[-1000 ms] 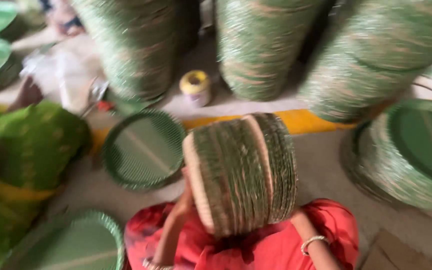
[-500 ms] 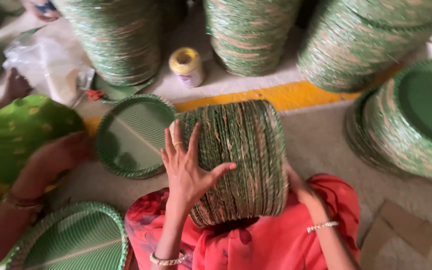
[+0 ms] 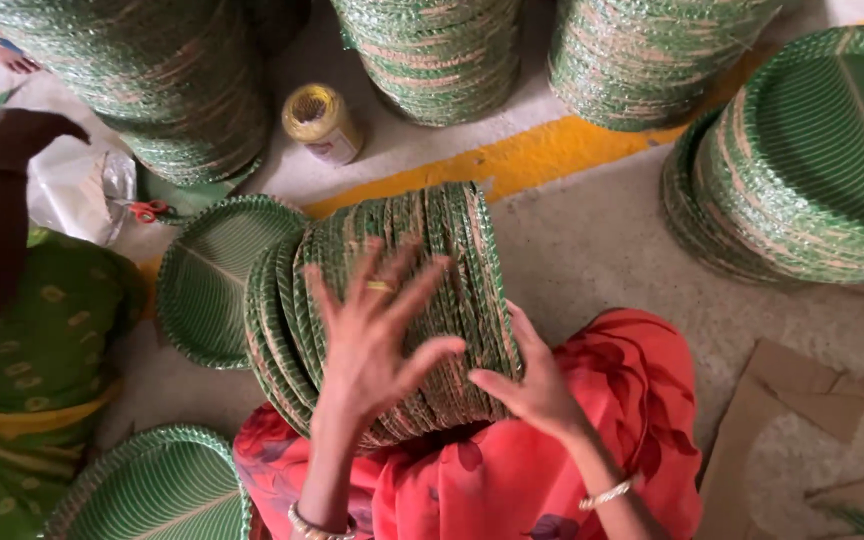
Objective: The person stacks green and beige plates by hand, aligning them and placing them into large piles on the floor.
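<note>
A thick stack of green leaf-patterned paper plates [image 3: 452, 260] rests on its edge in my lap, over red cloth [image 3: 592, 450]. My left hand [image 3: 372, 340] lies spread on the near side of the stack, fingers apart, a ring on one finger. My right hand [image 3: 532, 385] presses the stack's right end from below, thumb pointing left. Both hands touch the plates. The plates at the left end fan out slightly.
Tall stacks of the same plates [image 3: 152, 80] [image 3: 432, 50] [image 3: 802, 170] stand around on the floor. Single plates [image 3: 212, 280] [image 3: 152, 490] lie to the left. A yellow thread spool [image 3: 320, 122] and red scissors [image 3: 147, 210] lie nearby. Another person in green [image 3: 22, 340] sits left.
The view has moved closer to the stack. My left hand slid down its near side, and the plates fanned out on the left. The other person's arm rose towards the upper left.
</note>
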